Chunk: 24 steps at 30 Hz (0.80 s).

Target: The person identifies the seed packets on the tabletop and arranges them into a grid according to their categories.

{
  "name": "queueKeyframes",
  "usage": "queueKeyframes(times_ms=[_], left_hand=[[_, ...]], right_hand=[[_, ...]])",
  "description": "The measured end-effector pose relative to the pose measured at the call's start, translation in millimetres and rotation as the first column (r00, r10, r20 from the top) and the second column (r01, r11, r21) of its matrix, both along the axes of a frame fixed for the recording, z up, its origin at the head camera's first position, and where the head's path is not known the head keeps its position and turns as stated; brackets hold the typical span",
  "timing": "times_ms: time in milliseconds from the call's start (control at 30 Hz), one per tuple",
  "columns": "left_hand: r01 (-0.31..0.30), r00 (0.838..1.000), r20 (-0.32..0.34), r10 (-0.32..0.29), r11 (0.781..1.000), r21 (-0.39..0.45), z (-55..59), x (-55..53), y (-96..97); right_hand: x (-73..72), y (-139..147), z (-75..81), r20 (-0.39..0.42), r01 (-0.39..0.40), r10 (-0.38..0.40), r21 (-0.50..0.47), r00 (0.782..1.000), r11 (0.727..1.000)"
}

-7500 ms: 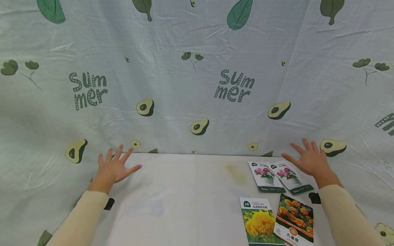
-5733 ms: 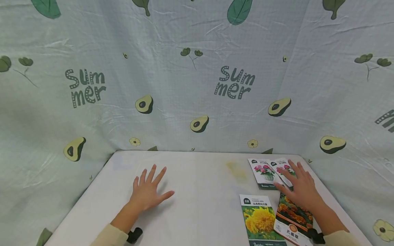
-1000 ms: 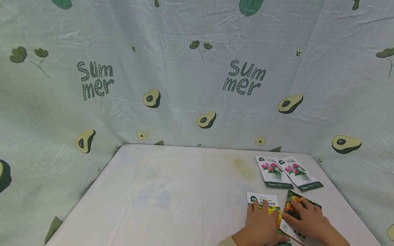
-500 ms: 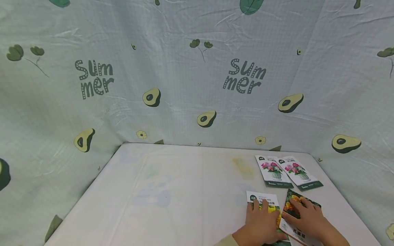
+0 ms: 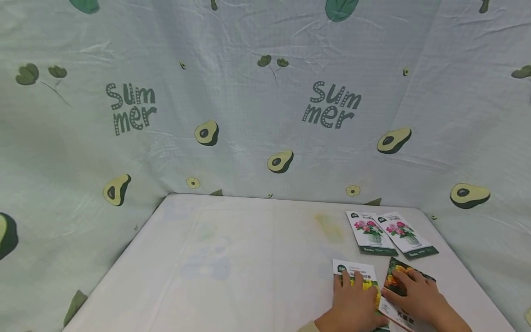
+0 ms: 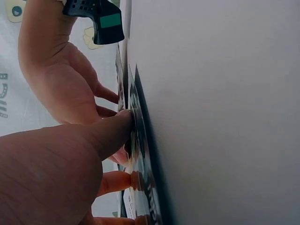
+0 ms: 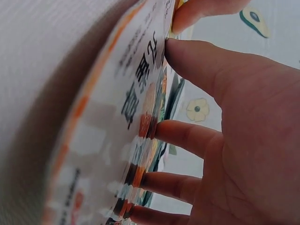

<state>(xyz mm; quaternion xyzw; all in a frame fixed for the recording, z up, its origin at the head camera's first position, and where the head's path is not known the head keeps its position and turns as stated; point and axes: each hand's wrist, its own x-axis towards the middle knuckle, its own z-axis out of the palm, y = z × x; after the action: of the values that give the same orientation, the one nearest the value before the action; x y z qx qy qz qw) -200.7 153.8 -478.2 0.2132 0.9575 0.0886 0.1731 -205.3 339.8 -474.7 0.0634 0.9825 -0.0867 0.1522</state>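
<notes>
Two seed packets lie side by side at the near right of the white table. My left hand rests on the yellow-flower seed packet, fingertips spread over its printed front and thumb toward its lower right. On the orange marigold seed packet, my right hand presses with spread fingertips. The right wrist view shows those fingers extended, tips against the packet's face, and the thumb near its edge. In the left wrist view the left thumb touches its packet. Both hands hide much of the prints.
Two matching pink-flower seed packets, the left one and the right one, lie behind my hands, toward the table's right edge. The white table stretches left, with faint stains. A printed curtain hangs behind and at both sides.
Both hands came down from spread positions over the table's two sides onto the near packets; the left hand crossed to the right. Over the last second the hands and packets stay nearly still.
</notes>
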Motion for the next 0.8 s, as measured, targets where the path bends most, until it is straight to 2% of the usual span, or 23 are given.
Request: queueKeyframes(times_ms=[167,367,800], left_hand=[[0.001,1.000,0.005,-0.001,1.000,-0.010,-0.4,-0.5,-1.9],[-0.028,0.999,0.021,0.028,0.999,-0.019,-0.4,0.2,-3.0],[-0.049,0.999,-0.012,0.049,0.997,-0.055,-0.1,3.9,-7.0]], right_hand=[[2.1,-1.0,3.8,0.012,0.015,-0.015,0.004,1.000,1.000],[2.9,-3.1,6.6,0.021,0.013,-0.013,-0.012,1.000,1.000],[-0.3,4.8,4.0,0.015,-0.005,0.006,-0.047,1.000,0.999]])
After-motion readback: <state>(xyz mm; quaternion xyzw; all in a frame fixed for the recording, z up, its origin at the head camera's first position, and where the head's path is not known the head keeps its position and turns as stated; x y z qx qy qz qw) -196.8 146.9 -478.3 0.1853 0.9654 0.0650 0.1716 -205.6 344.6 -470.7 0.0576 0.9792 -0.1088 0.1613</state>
